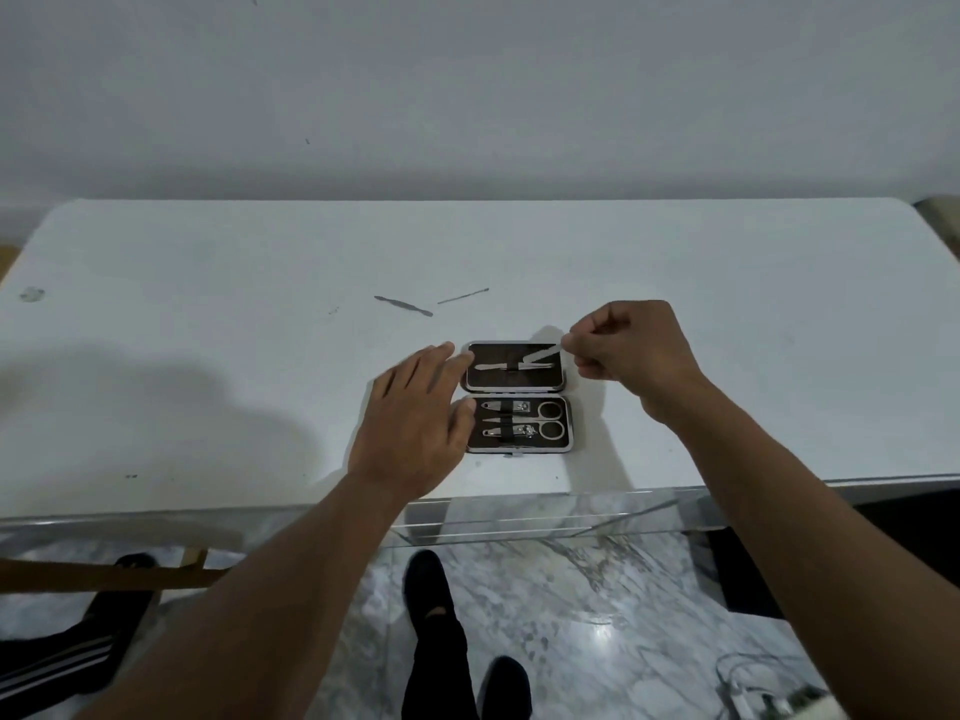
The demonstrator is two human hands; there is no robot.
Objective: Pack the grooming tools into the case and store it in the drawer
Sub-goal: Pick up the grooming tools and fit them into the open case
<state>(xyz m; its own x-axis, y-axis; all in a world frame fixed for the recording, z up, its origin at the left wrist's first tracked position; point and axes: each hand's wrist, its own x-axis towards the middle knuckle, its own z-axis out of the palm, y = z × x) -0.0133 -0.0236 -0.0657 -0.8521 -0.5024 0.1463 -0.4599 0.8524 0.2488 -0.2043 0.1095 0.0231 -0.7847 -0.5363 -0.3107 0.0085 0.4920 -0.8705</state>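
A small dark grooming case [517, 396] lies open on the white table [208, 356]. Its near half holds two clippers and scissors [545, 421] under a strap. In the far half lies a flat metal tool [496, 365]. My right hand [631, 356] pinches a thin metal tool [543, 353] by its end, its tip slanting down into the far half. My left hand [418, 423] rests flat with fingers spread against the case's left edge. Two loose tools lie beyond the case: a cuticle pusher [404, 305] and a thin pick [463, 296].
A clear drawer [545, 517] stands pulled out under the table's front edge, right below the case. A wall rises behind the table. Below are a marble floor, my legs, and a wooden piece at the lower left.
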